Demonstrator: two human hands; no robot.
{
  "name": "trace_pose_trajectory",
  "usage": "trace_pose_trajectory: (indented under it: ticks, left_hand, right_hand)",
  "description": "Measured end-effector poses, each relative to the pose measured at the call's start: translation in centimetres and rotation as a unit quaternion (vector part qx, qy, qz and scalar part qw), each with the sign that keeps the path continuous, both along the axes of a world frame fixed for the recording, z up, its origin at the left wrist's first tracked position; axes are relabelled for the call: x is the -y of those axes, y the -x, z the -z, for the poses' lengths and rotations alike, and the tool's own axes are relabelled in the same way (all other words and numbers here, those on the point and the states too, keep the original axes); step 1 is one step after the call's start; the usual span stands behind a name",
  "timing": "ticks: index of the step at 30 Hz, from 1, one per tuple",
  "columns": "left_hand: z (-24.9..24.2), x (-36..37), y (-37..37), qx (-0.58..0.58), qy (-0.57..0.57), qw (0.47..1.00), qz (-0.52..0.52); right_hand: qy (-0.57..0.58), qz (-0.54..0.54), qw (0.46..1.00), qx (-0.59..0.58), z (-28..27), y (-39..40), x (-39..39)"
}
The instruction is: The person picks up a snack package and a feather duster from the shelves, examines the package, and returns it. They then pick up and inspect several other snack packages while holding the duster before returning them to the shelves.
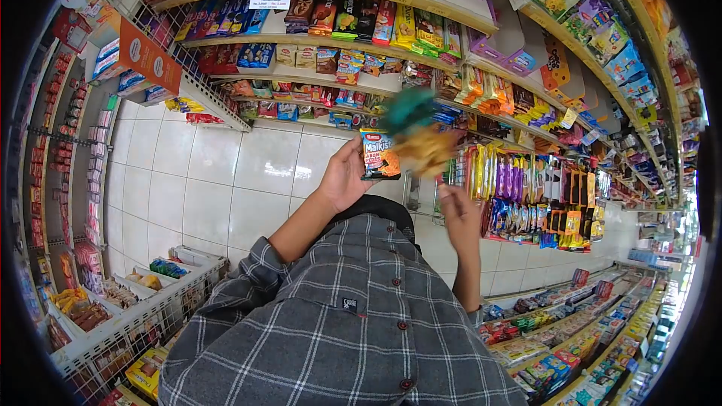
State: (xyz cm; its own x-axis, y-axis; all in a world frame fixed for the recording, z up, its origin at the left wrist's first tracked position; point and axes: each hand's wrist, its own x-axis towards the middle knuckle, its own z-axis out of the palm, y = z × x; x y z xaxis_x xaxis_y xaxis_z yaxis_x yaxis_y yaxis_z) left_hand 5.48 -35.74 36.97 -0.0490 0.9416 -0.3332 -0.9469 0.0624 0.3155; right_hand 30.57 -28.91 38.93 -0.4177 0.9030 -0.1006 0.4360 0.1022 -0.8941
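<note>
My left hand [348,177] is closed around the edge of a small cracker packet [381,155] labelled Malkist, its printed front turned up towards me. On the right, my right hand [460,214] has its fingers closed around the lower end of a feather duster. The green and tan duster head [423,135] is smeared by motion and rises from that hand towards the shelves. It overlaps the right edge of the packet in this view. The duster's handle is mostly hidden.
In front stand shelves [331,34] of wrapped snacks, and further packs hang in rows [538,192] to the right. A white wire rack [143,316] with snack bins is at lower left. Low tiered shelves [579,331] lie at lower right, with pale tiled floor [259,180] between.
</note>
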Motion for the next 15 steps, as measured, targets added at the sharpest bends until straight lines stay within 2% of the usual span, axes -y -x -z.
trace_pose_trajectory:
  ticks: [2,3,5,6,8,10,11,14,15]
  left_hand:
    - [1.6,-0.2,0.1,-0.003,-0.031,1.0,-0.002]
    - [1.5,-0.3,0.1,0.001,-0.024,1.0,-0.002]
    - [1.2,-0.1,0.5,-0.012,0.007,1.0,0.01]
    - [0.6,0.1,0.6,0.023,0.002,1.0,0.003]
    - [1.6,0.1,0.2,-0.049,0.029,0.998,-0.033]
    - [2.5,0.1,-0.1,-0.048,0.039,0.998,-0.007]
    - [2.9,0.2,-0.5,-0.046,0.045,0.998,0.008]
    - [2.1,0.0,-1.8,0.049,-0.018,0.997,0.06]
    - [2.4,-0.3,-2.4,0.03,-0.02,0.997,0.061]
  right_hand:
    - [0.022,-0.092,0.995,0.013,0.2,0.9,1.1]
    - [0.004,-0.09,0.995,0.039,0.7,1.0,0.8]
    - [0.004,-0.002,0.999,0.032,3.3,0.3,-0.9]
    - [0.003,0.04,0.999,0.027,3.9,0.2,-2.0]
    - [-0.013,0.058,0.998,0.037,4.8,-0.1,-3.0]
    - [-0.029,0.063,0.998,0.004,4.4,0.7,-2.9]
    - [-0.007,0.016,0.999,-0.031,3.9,1.5,-2.6]
    - [0.022,-0.053,0.998,-0.038,1.7,5.0,-0.9]
    - [0.027,-0.082,0.995,-0.057,3.0,5.3,-0.5]
